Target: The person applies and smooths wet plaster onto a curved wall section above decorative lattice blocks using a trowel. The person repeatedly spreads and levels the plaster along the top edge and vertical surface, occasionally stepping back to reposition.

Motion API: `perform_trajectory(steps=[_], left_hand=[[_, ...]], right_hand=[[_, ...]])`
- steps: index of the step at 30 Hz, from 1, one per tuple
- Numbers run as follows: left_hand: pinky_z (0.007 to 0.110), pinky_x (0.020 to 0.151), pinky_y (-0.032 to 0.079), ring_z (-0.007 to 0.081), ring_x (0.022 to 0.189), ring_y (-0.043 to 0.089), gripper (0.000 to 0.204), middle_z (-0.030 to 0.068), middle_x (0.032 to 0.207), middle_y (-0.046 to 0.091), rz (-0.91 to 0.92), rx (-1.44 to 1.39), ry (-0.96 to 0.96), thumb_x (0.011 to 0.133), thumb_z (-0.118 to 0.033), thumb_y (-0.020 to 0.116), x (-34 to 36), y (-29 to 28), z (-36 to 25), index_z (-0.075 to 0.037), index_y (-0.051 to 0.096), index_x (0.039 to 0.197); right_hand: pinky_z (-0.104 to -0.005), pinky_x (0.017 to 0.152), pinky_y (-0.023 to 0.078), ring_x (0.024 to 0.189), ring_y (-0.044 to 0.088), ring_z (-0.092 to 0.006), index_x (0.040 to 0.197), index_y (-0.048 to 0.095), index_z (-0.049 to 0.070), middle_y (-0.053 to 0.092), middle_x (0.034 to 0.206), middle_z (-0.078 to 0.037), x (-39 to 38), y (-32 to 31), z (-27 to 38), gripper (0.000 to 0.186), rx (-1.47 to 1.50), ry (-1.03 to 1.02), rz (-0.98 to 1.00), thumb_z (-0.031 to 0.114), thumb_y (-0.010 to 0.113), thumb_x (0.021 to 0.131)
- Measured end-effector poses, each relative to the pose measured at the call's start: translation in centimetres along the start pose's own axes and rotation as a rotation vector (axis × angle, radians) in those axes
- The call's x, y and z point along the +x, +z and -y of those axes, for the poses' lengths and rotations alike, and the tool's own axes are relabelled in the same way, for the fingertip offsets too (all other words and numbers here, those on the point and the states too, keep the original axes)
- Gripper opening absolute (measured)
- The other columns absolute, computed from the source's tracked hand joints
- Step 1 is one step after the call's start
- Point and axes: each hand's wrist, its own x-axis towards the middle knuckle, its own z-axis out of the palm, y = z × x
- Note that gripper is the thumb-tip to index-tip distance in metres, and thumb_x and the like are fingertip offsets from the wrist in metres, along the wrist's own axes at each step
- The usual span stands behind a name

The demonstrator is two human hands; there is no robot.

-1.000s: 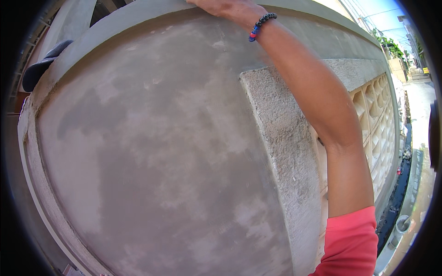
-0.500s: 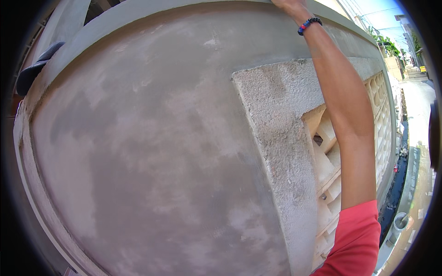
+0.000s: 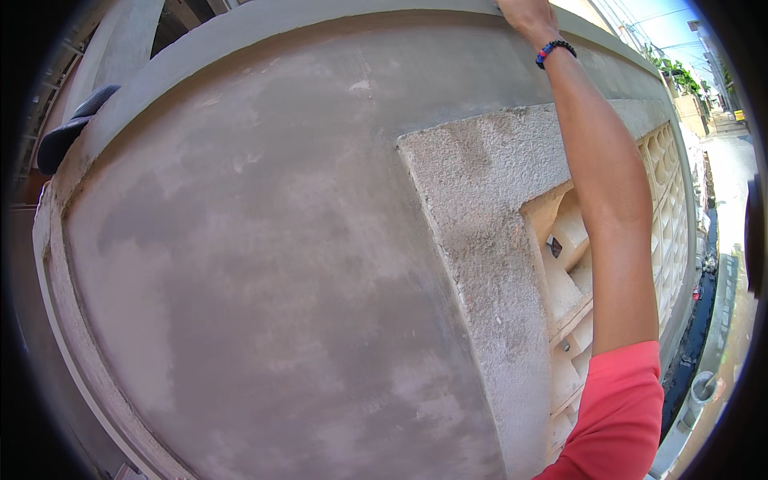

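The right hand [image 3: 524,12] reaches up to the top edge of a grey plastered wall [image 3: 264,264] and rests on its coping [image 3: 320,20], a smooth concrete band that curves along the upper rim; the fingers are cut off by the picture's edge, so whether this grip is wide, narrow or closed on the coping cannot be told. A bracelet [image 3: 554,51] of dark beads with a few red and blue ones circles the wrist, and the bare forearm runs down to a coral-red sleeve [image 3: 616,416] at the lower right. The wall's main face is troweled cement, mottled in lighter and darker grey patches. To the right of it stands a rougher, pebbly rendered frame [image 3: 480,240], pale and grainy, with a sharp corner, and inside it a screen of cream decorative blocks [image 3: 572,272] with hollow openings. On the coping far left lies a dark, rounded, cloth-like thing [image 3: 72,132]. A sunlit lane [image 3: 732,200] runs off at the far right. The left hand is out of view. Compared with half a second ago, the hand sits at much the same spot on the coping, while the rough frame and the block screen have shifted a little to the right.
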Motion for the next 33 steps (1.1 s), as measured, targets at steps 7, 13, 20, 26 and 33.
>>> perform_trajectory(steps=[7,13,20,26,33], left_hand=[[0.049,0.107,0.036,0.039,0.128,0.043,0.053,0.0242,0.138,0.046,-0.063,0.088,-0.106,0.094,-0.034,0.053,-4.2,-1.8,-0.5,0.0,0.046,0.135],[0.05,0.105,0.038,0.0383,0.127,0.045,0.056,0.0231,0.138,0.046,-0.134,-0.133,-0.342,0.094,-0.036,0.054,-3.1,-4.0,-6.3,0.0,0.044,0.136],[0.05,0.107,0.035,0.0388,0.127,0.044,0.061,0.0225,0.138,0.046,-0.207,-0.358,-0.338,0.096,-0.04,0.05,-4.1,-5.1,-4.5,0.003,0.039,0.138],[0.052,0.108,0.03,0.0396,0.128,0.042,0.057,0.0229,0.139,0.045,-0.055,-0.166,-0.256,0.097,-0.035,0.048,-0.9,-6.7,-6.9,0.004,0.04,0.137],[0.055,0.107,0.029,0.0406,0.128,0.041,0.054,0.0241,0.137,0.046,-0.136,-0.323,-0.2,0.094,-0.033,0.052,-2.7,-5.5,-4.6,0.003,0.045,0.133]], right_hand=[[-0.0415,0.1,0.043,0.117,0.057,-0.032,0.133,0.057,0.024,0.062,0.126,-0.013,6.2,2.6,-4.1,0.056,-0.206,0.132,0.128,0.047,0.056,0.082],[-0.0479,0.087,0.05,0.096,0.062,-0.0403,0.104,0.068,0.007,0.066,0.102,-0.022,-0.8,2.9,18.4,0.034,0.156,-0.284,0.039,0.028,0.053,0.082],[-0.0428,0.094,0.046,0.105,0.06,-0.0361,0.119,0.063,0.015,0.064,0.111,-0.019,-7.7,1.3,27.7,0.045,0.359,-0.619,0.205,0.036,0.057,0.08],[-0.0376,0.1,0.044,0.116,0.058,-0.0321,0.129,0.06,0.022,0.06,0.128,-0.017,-1.1,0.6,20.3,0.051,-0.014,-0.183,0.182,0.043,0.057,0.083],[-0.0421,0.091,0.048,0.099,0.062,-0.0374,0.114,0.066,0.013,0.066,0.106,-0.021,-9.4,3.2,37.9,0.041,0.302,-0.558,0.11,0.031,0.058,0.079]])
